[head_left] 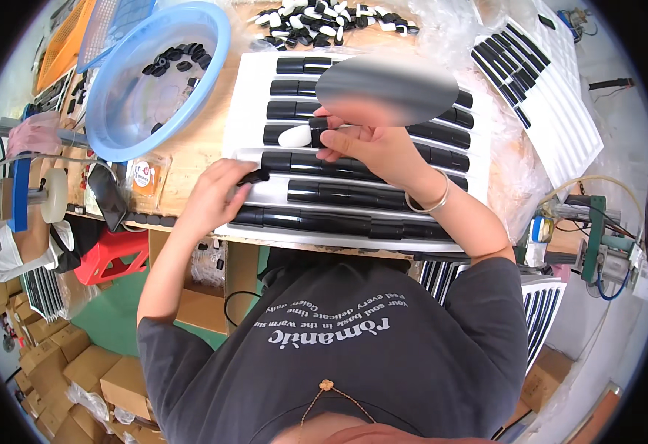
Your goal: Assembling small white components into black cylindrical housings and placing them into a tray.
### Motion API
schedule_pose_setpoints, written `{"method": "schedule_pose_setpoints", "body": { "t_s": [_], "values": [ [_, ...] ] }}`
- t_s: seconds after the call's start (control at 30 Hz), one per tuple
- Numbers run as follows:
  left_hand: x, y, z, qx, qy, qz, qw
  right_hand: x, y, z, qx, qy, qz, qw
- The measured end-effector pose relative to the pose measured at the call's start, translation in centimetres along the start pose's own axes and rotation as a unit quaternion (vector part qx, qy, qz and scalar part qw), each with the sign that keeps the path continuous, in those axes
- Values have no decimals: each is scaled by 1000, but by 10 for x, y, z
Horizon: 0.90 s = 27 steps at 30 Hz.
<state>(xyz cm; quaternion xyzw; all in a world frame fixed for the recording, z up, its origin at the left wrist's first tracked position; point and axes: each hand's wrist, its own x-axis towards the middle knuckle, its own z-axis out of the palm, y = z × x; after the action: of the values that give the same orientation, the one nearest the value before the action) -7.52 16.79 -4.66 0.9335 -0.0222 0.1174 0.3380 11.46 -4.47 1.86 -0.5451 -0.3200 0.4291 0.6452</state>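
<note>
A white tray (pixel 244 111) with rows of glossy black tubes (pixel 324 164) lies across the bench in front of me. Over its middle, my right hand (pixel 372 148) pinches a short black collar (pixel 318 132) with a white oval tip (pixel 294 138) pointing left. My left hand (pixel 216 194) is at the tray's left edge, thumb and fingers closed around a small black piece (pixel 254 176), mostly covered by the fingers. A blurred oval patch hides part of the tray's upper rows and the fingertips of my right hand.
A blue basin (pixel 100 122) with black caps stands left, near a phone (pixel 106 194). Loose black and white pieces (pixel 324 22) are heaped at the back. Another tray (pixel 553 118) of black tubes rests on plastic film at right. A green-framed device (pixel 596 237) stands beyond it.
</note>
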Motion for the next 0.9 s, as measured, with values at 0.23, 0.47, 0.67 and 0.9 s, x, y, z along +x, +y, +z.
{"method": "schedule_pose_setpoints", "body": {
  "t_s": [0.23,0.47,0.67,0.9],
  "values": [
    [5,9,4,-83,1,-28,996,4,22,10,-81,-27,-36,996],
    [-2,29,-1,-371,6,-185,910,1,19,22,-197,-30,-100,975],
    [2,39,-13,-390,37,-168,905,0,8,22,-171,-22,-76,982],
    [2,35,-19,-374,0,-183,909,-5,0,27,-170,-63,-79,980]
  ]
}}
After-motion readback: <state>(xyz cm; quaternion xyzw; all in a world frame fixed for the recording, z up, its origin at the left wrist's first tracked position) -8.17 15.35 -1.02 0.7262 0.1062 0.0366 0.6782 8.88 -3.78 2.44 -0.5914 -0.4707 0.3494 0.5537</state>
